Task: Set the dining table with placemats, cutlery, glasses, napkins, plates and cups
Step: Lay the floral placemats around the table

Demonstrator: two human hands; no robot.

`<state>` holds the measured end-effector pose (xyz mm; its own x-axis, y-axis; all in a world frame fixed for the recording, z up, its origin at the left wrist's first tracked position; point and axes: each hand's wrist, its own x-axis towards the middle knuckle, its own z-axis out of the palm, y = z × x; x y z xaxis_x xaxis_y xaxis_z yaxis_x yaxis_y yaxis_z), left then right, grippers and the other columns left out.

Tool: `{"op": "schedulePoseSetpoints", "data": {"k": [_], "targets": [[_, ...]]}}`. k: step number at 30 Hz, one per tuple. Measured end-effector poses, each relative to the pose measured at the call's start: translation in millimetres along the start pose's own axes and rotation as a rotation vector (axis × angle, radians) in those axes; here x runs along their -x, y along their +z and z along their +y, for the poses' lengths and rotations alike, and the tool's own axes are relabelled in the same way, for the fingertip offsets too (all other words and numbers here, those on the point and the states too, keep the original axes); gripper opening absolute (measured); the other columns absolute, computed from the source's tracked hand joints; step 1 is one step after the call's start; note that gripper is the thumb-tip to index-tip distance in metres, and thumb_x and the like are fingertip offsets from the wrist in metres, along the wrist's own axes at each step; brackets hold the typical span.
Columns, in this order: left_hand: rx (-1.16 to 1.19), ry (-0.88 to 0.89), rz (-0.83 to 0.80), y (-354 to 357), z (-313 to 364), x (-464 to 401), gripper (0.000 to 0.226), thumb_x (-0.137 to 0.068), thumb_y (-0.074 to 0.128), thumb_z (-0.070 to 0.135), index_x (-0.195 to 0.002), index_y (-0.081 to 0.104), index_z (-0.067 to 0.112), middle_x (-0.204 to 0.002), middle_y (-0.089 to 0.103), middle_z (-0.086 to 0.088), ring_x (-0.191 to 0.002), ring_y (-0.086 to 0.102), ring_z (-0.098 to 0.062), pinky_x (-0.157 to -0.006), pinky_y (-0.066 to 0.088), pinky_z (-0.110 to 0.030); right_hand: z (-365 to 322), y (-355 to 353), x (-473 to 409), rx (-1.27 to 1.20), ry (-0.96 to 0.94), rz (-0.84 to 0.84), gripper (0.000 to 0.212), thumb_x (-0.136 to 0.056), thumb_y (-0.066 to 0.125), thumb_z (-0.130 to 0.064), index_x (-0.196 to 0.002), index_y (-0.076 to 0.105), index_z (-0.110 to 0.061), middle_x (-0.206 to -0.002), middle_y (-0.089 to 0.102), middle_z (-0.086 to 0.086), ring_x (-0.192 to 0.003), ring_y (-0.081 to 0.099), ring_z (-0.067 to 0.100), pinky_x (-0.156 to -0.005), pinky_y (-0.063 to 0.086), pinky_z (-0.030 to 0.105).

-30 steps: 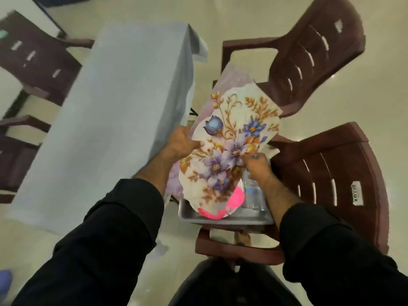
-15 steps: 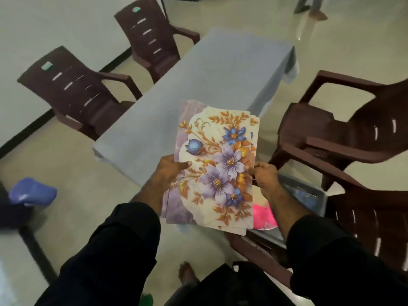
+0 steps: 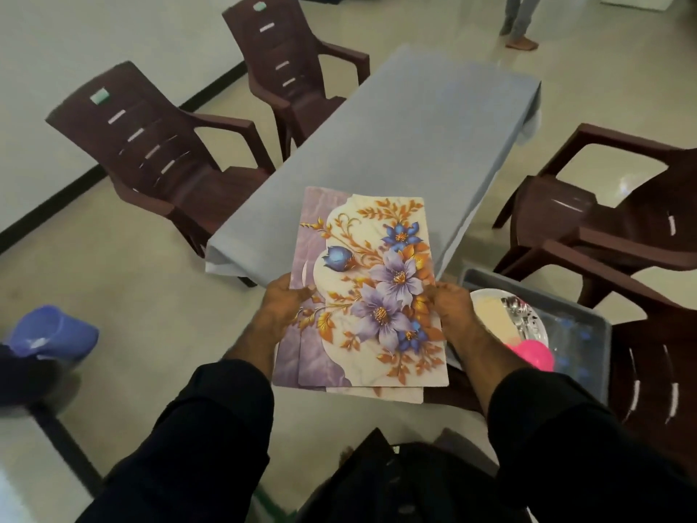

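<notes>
So we've got the stack of placemats up out of the tray now, left hand and right hand each pinching a side edge, thumbs on top, fingers curled under. A second ago it was still over the tray on the chair. Now it hovers at the near end of the grey surface, which is still bare, so laying mats comes next.

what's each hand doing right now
Left hand: grips the left edge of the floral placemats.
Right hand: grips the right edge of the same stack.
</notes>
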<state>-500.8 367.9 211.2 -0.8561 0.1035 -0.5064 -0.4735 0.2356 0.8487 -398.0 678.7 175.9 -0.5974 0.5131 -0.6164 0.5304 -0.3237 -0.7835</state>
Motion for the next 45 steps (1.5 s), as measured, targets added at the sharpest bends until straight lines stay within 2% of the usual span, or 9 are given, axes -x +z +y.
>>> {"op": "schedulePoseSetpoints", "data": {"k": [7,11,16,25,28,32,36,40,45], "targets": [[-0.102,-0.010,-0.037,3,18,-45,0.020,-0.105,0.069,0.036,-0.115,0.076,0.019,-0.101,0.083,-0.001,-0.090,0.080,-0.024,-0.080,0.066,-0.041,8,17,-21,0.049,0.077,0.072,0.017,-0.081,0.084,-0.002,-0.095,0.076,-0.007,-0.093,0.080,0.015,-0.084,0.077,0.035,-0.077,0.065,0.048],[-0.098,-0.026,-0.090,6,19,-82,0.023,-0.107,0.065,0.034,-0.118,0.076,0.016,-0.102,0.083,-0.005,-0.093,0.081,-0.027,-0.089,0.065,-0.048,3,30,-47,0.061,0.095,0.101,0.009,-0.090,0.072,0.001,-0.098,0.073,-0.002,-0.087,0.075,0.012,-0.066,0.069,0.022,-0.053,0.056,0.024],[-0.081,-0.023,-0.147,-2,30,-116,0.026,-0.109,0.062,0.032,-0.120,0.077,0.014,-0.103,0.083,-0.007,-0.094,0.081,-0.029,-0.092,0.064,-0.051,-5,48,-59,0.071,0.109,0.161,0.006,-0.099,0.067,-0.012,-0.100,0.069,-0.006,-0.082,0.070,0.005,-0.066,0.066,0.018,-0.042,0.046,0.016],[-0.118,-0.106,-0.247,4,67,-192,0.022,-0.112,0.057,0.030,-0.120,0.075,0.019,-0.101,0.083,0.000,-0.091,0.081,-0.023,-0.078,0.066,-0.038,-19,77,-60,0.226,0.162,0.223,0.025,-0.083,0.072,0.004,-0.104,0.069,-0.011,-0.102,0.075,0.013,-0.092,0.073,0.031,-0.084,0.063,0.047],[-0.162,-0.128,-0.337,-2,65,-217,0.024,-0.103,0.072,0.017,-0.126,0.074,0.012,-0.104,0.083,-0.003,-0.094,0.081,-0.027,-0.085,0.066,-0.046,-16,92,-46,0.256,0.085,0.336,0.021,-0.090,0.072,-0.004,-0.092,0.060,-0.021,-0.100,0.069,0.004,-0.094,0.065,0.024,-0.087,0.056,0.040],[-0.201,-0.098,-0.380,-7,65,-227,0.032,-0.092,0.079,-0.002,-0.121,0.075,0.011,-0.097,0.082,0.001,-0.083,0.080,-0.018,-0.065,0.064,-0.030,-10,108,-43,0.348,0.066,0.382,0.039,-0.095,0.070,-0.019,-0.133,0.060,-0.017,-0.122,0.068,0.007,-0.108,0.064,0.027,-0.094,0.053,0.038],[-0.268,-0.089,-0.321,-10,69,-242,0.027,-0.095,0.078,0.005,-0.115,0.075,0.023,-0.105,0.080,-0.002,-0.094,0.078,-0.027,-0.086,0.066,-0.046,-10,119,-51,0.415,0.097,0.375,0.046,-0.089,0.071,-0.015,-0.134,0.060,-0.015,-0.129,0.067,0.010,-0.118,0.064,0.032,-0.097,0.051,0.037],[-0.333,-0.047,-0.330,-4,80,-243,0.022,-0.098,0.078,0.014,-0.114,0.070,0.027,-0.104,0.077,0.002,-0.095,0.076,-0.025,-0.087,0.065,-0.047,-6,135,-50,0.930,-0.038,0.412,0.076,-0.085,0.075,-0.043,-0.150,0.043,-0.022,-0.144,0.049,0.016,-0.129,0.053,0.040,-0.106,0.047,0.049],[-0.399,0.002,-0.307,4,88,-235,0.017,-0.099,0.077,0.023,-0.112,0.067,0.031,-0.100,0.074,0.006,-0.092,0.074,-0.023,-0.082,0.065,-0.044,11,146,-50,1.225,-0.121,0.105,0.107,-0.076,0.069,-0.077,-0.163,0.020,-0.036,-0.172,0.010,0.009,-0.157,0.016,0.038,-0.123,0.027,0.057]]}}
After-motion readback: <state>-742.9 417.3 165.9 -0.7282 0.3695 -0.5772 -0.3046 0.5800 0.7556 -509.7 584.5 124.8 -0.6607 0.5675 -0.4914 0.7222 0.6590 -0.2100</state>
